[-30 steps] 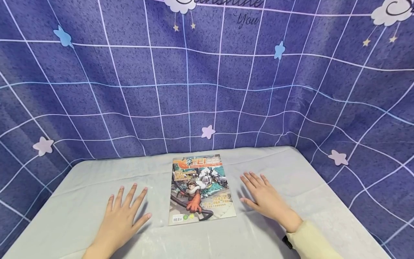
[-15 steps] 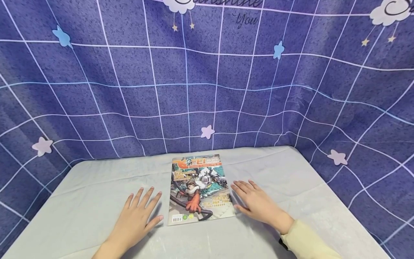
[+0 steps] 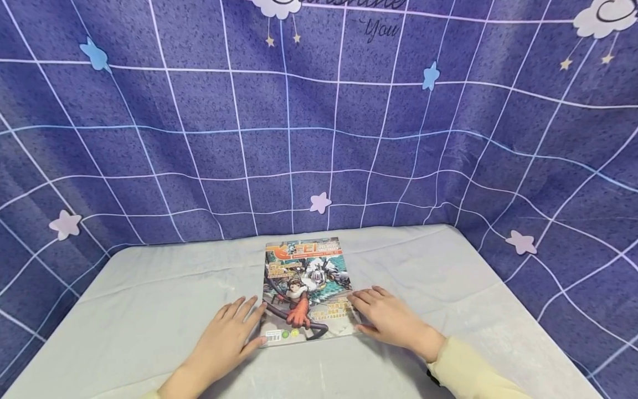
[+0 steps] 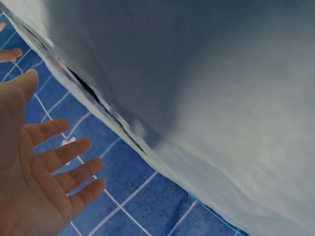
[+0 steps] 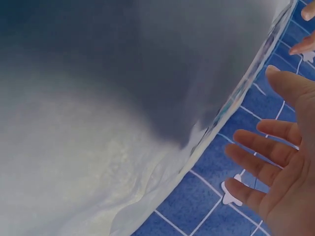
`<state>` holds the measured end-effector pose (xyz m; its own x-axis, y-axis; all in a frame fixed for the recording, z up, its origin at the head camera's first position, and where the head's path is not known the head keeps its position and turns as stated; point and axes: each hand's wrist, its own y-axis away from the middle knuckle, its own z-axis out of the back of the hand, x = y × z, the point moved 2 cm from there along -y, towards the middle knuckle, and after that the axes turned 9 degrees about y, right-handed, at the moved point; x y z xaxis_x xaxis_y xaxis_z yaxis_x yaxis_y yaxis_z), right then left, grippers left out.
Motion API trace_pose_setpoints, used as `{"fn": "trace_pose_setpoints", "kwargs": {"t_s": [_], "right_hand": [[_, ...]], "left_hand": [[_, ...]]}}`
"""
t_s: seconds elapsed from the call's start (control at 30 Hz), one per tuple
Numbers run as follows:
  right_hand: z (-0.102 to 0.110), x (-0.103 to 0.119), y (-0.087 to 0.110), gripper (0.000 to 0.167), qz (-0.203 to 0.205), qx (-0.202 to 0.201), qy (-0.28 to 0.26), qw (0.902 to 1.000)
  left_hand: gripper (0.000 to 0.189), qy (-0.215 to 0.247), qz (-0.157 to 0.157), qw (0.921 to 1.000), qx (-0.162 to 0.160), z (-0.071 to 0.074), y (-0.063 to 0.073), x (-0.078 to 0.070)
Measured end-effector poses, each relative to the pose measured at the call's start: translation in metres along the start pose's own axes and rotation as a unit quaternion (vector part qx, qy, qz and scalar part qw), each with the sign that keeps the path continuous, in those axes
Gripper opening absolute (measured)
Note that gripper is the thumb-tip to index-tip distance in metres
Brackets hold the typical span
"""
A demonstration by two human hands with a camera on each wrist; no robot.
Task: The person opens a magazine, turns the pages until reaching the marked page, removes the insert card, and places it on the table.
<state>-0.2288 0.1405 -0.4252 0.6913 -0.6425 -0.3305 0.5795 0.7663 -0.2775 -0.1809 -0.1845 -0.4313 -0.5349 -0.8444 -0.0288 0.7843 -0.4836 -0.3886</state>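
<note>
Left hand [image 3: 225, 339], right hand [image 3: 391, 317] unclenched; at opposite side edges of magazine [image 3: 310, 291]; magazine flat on pale cloth [image 3: 149, 293]

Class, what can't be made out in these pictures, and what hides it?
Head view: fine print on the magazine, too small; its inner pages, hidden by the cover.
Head view: black object, mostly hidden by the sleeve.
Head view: top lettering, cut off by the upper edge.
Left wrist view: right hand, mostly cut off by the left edge.

The left hand [image 3: 225, 339] and right hand [image 3: 390, 318] flank 1 magazine [image 3: 308, 291] on pale cloth [image 3: 149, 310].
</note>
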Motion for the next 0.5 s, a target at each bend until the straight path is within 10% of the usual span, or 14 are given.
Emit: {"fn": "trace_pose_setpoints", "kwargs": {"t_s": [0.5], "right_hand": [[-0.004, 0.009, -0.004, 0.061, 0.036, 0.015, 0.005, 0.9992]], "left_hand": [[0.052, 0.014, -0.028, 0.9993, 0.022, -0.008, -0.005, -0.012]]}}
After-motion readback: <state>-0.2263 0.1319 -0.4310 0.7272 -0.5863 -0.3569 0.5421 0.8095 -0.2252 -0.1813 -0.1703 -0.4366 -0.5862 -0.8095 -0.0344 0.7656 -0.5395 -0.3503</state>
